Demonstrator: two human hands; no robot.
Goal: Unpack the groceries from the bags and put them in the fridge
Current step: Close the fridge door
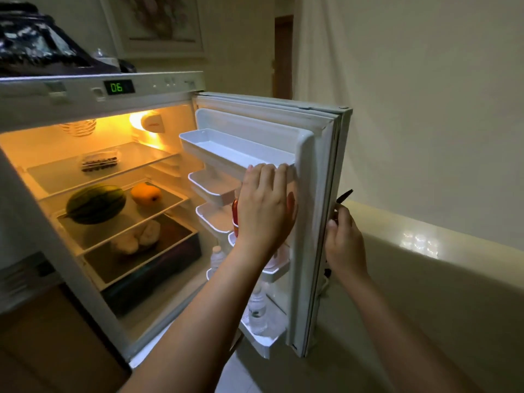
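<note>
The fridge [93, 95] stands open, its door [320, 171] swung to the right. My left hand [265, 211] lies flat against the inside of the door, fingertips on the front rim of the top door shelf [226, 148]. It covers most of a red bottle [235, 214] standing in a door shelf; whether it grips the bottle is hidden. My right hand [344, 236] curls around the door's outer edge. A thin dark thing [344, 195] sticks up above its fingers. Water bottles [258, 310] stand in the lowest door shelf.
Inside are a berry box [99, 161] on the top glass shelf, a green melon [95, 204] and an orange fruit [146, 194] below, pale bagged food [136, 236] lower, and a dark drawer [153, 273]. A dark bag [42, 49] sits on top. A cream wall ledge [425, 231] runs at right.
</note>
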